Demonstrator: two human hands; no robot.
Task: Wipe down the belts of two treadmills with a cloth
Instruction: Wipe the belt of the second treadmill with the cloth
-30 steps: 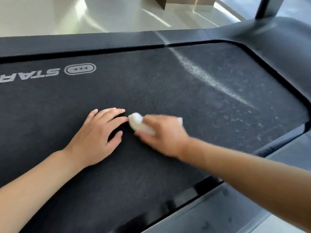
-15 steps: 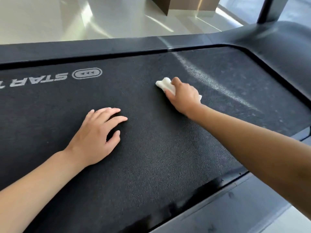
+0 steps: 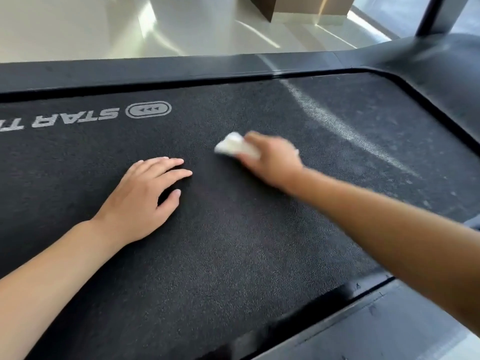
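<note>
A black treadmill belt fills most of the view, with grey lettering and a logo at its far left. My right hand grips a folded white cloth and presses it on the belt near the middle; hand and cloth are motion-blurred. My left hand rests flat on the belt to the left of the cloth, fingers spread and straight. The belt to the right of the cloth looks dusty, with a pale streak across it.
Black side rails border the belt at the far side and at the near right. The motor cover and an upright post stand at the top right. A pale glossy floor and a brown block lie beyond.
My right hand first pushed the cloth away toward the far rail, then drew it back toward me and to the left. My left hand has stayed put.
</note>
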